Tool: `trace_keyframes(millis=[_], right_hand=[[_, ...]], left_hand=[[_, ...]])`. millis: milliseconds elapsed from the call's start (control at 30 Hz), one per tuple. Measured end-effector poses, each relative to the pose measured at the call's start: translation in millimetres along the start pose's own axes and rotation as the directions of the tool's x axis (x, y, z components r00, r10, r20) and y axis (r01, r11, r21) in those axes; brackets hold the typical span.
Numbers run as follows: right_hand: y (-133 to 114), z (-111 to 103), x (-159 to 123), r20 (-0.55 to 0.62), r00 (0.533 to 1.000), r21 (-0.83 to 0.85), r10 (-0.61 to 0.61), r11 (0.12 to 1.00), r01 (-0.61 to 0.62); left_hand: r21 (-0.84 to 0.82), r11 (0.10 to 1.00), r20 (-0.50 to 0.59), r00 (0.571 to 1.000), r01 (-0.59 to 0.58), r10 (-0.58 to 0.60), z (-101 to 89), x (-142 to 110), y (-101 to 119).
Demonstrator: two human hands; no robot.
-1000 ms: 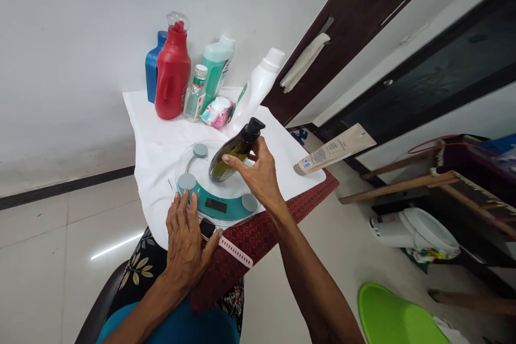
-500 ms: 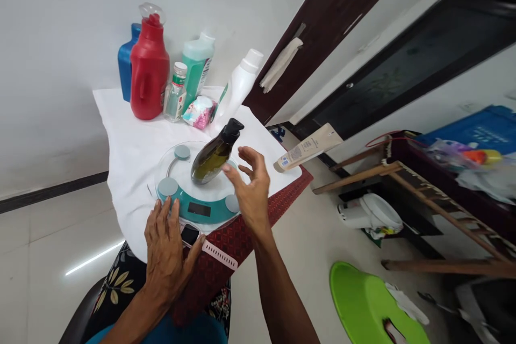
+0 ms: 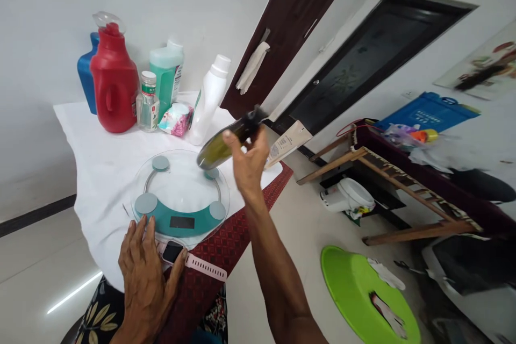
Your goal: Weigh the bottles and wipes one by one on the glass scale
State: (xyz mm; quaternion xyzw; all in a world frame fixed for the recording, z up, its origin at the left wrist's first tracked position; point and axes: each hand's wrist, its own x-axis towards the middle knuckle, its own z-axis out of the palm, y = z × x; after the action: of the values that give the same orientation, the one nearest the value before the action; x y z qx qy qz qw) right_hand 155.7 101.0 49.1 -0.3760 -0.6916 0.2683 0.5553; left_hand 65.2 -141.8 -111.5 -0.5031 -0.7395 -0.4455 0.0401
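My right hand (image 3: 250,161) grips a dark green pump bottle (image 3: 222,148) near its black top. The bottle is tilted and blurred, raised over the right side of a round glass weighing scale (image 3: 189,221) with a teal band and a dark display. Fingers outstretched, my left hand (image 3: 145,274) lies flat at the scale's near left edge. Its thumb touches a smartwatch (image 3: 173,251) with a pink strap, which rests on the table's near edge. Partly hidden behind my right hand is a beige squeeze tube (image 3: 291,142).
Along the back of the white cloth (image 3: 97,166) stand a red jug (image 3: 115,83), a blue bottle (image 3: 86,78), a clear jar (image 3: 148,102), a teal bottle (image 3: 165,75), a colourful packet (image 3: 176,119) and a white bottle (image 3: 209,99). A green tub (image 3: 342,279) sits on the floor at right.
My right hand has closed on the pump bottle and lifted it off the scale, tilting it further right. My left hand remains by the scale's edge. The view has shifted to the right.
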Motion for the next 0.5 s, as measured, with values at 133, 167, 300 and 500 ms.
trace_keyframes(millis=[133, 167, 300, 500], right_hand=[[51, -30, 71, -0.142, 0.989, -0.290, -0.051, 0.957, 0.007], [67, -34, 87, -0.165, 0.986, -0.345, -0.020, 0.938, -0.039], [124, -43, 132, -0.318, 0.945, -0.457, 0.079, 0.860, -0.226], [169, -49, 156, -0.391, 0.913, -0.517, 0.115, 0.793, -0.321]], left_hand=[[0.034, 0.999, 0.010, 1.000, -0.013, 0.013, 0.0, 0, -1], [0.043, 0.999, 0.011, 1.000, -0.015, 0.015, 0.0, 1, -1], [0.050, 0.999, 0.010, 1.000, 0.012, -0.012, -0.1, 2, 1], [0.041, 0.999, -0.012, 1.000, 0.004, -0.003, 1.2, 2, -2]])
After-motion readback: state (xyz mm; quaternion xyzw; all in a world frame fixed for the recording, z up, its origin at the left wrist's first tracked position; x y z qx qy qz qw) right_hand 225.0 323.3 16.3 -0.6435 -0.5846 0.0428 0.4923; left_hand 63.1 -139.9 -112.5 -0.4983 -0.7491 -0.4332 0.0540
